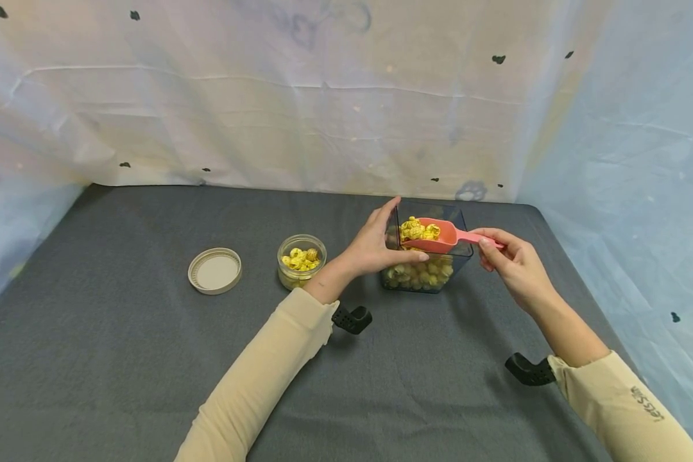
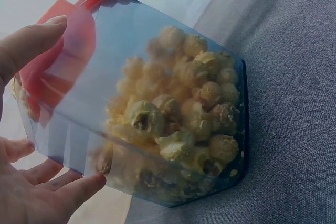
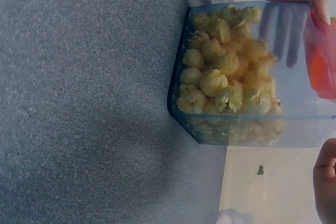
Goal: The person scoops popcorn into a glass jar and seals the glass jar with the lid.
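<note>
A clear, dark-tinted plastic container (image 1: 462, 258) stands on the table, its lower part filled with popcorn (image 2: 184, 114). My left hand (image 1: 375, 249) holds it, thumb over the near side by the rim and fingers spread along the left side. My right hand (image 1: 516, 264) pinches the handle of a pink scoop (image 1: 449, 236) from the right. Inside the container's mouth, the scoop's bowl carries a heap of yellow popcorn (image 1: 417, 229). Through the clear wall, the scoop shows above the popcorn in the left wrist view.
Left of the container, a round glass jar (image 1: 286, 274) without its lid has some yellow popcorn in it, close to my left wrist. Farther left a round lid (image 1: 215, 271) lies on the grey tabletop (image 1: 121, 333). Pale sheeting (image 1: 254, 128) hangs behind the table.
</note>
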`<state>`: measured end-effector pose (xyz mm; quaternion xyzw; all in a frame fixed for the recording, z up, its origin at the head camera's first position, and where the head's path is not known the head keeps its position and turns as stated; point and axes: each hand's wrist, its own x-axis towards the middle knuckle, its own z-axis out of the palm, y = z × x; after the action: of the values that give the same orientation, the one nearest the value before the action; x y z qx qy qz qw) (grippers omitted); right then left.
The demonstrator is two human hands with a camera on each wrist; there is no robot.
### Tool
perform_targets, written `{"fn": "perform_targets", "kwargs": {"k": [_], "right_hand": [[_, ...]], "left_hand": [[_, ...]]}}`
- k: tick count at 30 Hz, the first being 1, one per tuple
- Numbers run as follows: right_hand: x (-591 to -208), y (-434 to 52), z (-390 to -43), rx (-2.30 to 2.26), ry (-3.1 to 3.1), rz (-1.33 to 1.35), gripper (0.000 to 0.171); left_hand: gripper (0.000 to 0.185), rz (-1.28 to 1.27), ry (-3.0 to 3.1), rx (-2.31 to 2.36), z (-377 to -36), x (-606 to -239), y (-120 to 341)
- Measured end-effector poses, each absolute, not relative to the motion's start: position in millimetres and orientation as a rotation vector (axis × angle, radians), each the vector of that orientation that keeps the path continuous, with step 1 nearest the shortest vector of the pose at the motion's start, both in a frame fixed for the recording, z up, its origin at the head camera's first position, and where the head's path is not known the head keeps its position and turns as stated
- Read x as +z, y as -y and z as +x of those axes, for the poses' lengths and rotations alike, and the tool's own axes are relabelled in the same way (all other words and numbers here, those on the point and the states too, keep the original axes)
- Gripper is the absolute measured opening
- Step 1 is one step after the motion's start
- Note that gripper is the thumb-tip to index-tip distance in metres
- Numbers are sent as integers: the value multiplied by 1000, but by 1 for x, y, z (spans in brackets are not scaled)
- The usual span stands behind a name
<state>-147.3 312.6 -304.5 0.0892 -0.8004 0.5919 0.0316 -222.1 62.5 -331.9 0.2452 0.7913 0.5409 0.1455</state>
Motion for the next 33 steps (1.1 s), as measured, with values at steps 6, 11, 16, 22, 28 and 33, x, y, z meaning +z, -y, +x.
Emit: {"fn": "perform_targets", "kwargs": {"k": [6, 11, 16, 22, 28, 33], "right_hand": [[-304, -313, -147, 1851, 2422, 301, 17], [-303, -312, -147, 1876, 2368, 308, 16], [-301, -311, -145, 1887, 2333, 302, 16], [-298, -307, -141, 1895, 2300, 243, 15], [-295, -301, -136, 1911, 2267, 189, 14], [-292, -294, -133, 1932, 2231, 194, 15]], "left_hand": [[107, 699, -2278, 1557, -222, -331, -63], [107, 691, -2298, 1537, -220, -330, -62], [107, 690, -2352, 1479, -219, -329, -61], [107, 662, -2392, 1457, -214, -329, -57], [105, 654, -2416, 1466, -209, -328, -50], [103, 639, -2446, 1466, -206, -328, -42]]}}
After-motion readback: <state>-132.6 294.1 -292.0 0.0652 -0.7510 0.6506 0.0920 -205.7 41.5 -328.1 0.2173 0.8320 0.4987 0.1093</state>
